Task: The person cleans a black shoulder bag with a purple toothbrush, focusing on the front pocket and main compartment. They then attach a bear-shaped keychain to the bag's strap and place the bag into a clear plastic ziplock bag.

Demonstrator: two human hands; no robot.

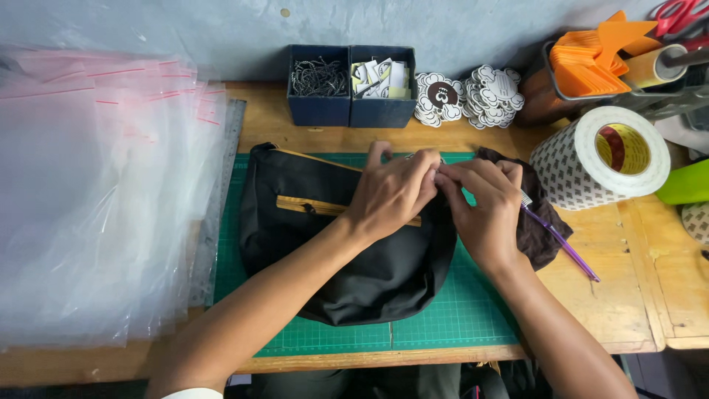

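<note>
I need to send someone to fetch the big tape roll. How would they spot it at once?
Start at the green cutting mat on the wooden bench and look to its upper right. The tape roll lies there beside a green container; it is the widest white ring, with a patterned side.

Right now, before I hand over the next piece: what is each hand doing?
Left hand: fingers pinched shut at the top edge of the black bag.
Right hand: pinched shut at the same spot, fingertips meeting the left's.

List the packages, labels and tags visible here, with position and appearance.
Zip bags: left stack, clear, red seal strips.
Die-cut tags: back centre, two stacks, white and brown, scalloped.
Small labels: right navy box, white, folded.
Orange tags: back right holder, stacked.
</note>
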